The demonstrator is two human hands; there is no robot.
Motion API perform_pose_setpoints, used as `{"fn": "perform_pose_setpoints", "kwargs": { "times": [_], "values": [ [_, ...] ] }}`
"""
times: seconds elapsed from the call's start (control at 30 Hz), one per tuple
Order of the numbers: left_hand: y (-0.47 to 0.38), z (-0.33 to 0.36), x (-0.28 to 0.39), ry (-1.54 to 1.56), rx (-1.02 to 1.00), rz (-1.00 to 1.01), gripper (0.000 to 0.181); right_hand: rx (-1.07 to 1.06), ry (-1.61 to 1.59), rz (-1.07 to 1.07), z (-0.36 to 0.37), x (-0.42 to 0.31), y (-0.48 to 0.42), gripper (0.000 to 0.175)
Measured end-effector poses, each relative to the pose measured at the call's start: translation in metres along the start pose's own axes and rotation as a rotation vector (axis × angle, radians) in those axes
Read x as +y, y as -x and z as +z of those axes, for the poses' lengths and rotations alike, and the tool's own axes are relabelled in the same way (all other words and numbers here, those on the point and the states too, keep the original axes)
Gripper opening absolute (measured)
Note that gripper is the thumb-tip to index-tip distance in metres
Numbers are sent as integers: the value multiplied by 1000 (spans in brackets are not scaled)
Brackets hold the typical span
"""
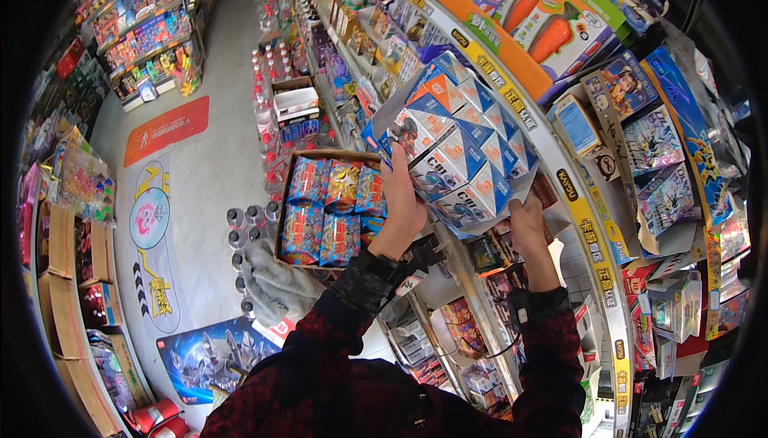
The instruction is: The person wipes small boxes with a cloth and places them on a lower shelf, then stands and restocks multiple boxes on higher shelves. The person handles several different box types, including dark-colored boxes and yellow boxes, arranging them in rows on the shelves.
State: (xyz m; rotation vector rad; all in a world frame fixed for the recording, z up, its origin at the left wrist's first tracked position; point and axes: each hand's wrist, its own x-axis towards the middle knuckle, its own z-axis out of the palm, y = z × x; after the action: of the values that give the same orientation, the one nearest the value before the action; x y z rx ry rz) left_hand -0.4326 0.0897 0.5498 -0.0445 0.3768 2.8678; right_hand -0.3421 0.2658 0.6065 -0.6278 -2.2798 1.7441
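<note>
Both hands hold a tilted open carton (384, 111) filled with small blue, white and orange printed boxes (465, 153), in front of the store shelf. My left hand (403, 207) grips its left side, thumb over the edge at the packs. My right hand (528, 222) grips the lower right corner, fingers partly hidden by the carton. Beside my left forearm, lower left, an open cardboard box (285, 210) holds several shiny red and blue snack-like packets (303, 231).
A yellow-edged shelf (558, 189) with carrot-picture boxes (552, 36) and other cartons curves along the right. Bottles with red caps (267, 120) stand on the floor along the shelving. A grey cloth (279, 282) lies by dark-capped bottles. Floor mats (168, 129) lie in the aisle.
</note>
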Motion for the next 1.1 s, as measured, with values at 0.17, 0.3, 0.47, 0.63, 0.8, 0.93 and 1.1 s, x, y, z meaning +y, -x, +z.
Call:
{"fn": "perform_pose_setpoints", "kwargs": {
  "times": [0.17,0.3,0.47,0.63,0.8,0.93,1.1],
  "values": [
    [28,2,20,-20,-52,73,63,-38,-88,-32,11,9,18,30],
    [53,-5,35,-14,-7,32,45,-27,-96,54,22,21,43,32],
    [87,-13,46,-155,40,-97,49,13,-79,-75,25,39,83,29],
    [122,-14,47,-246,-25,-175,54,104,160,-220,1,53,128,29],
    [165,-15,37,-416,-79,-279,57,263,363,-352,-19,64,185,30],
    [202,-31,28,-391,-87,-431,40,266,246,5,-38,73,247,31],
    [254,-77,24,-357,-193,-544,32,289,285,7,-47,107,322,36]
  ]
}}
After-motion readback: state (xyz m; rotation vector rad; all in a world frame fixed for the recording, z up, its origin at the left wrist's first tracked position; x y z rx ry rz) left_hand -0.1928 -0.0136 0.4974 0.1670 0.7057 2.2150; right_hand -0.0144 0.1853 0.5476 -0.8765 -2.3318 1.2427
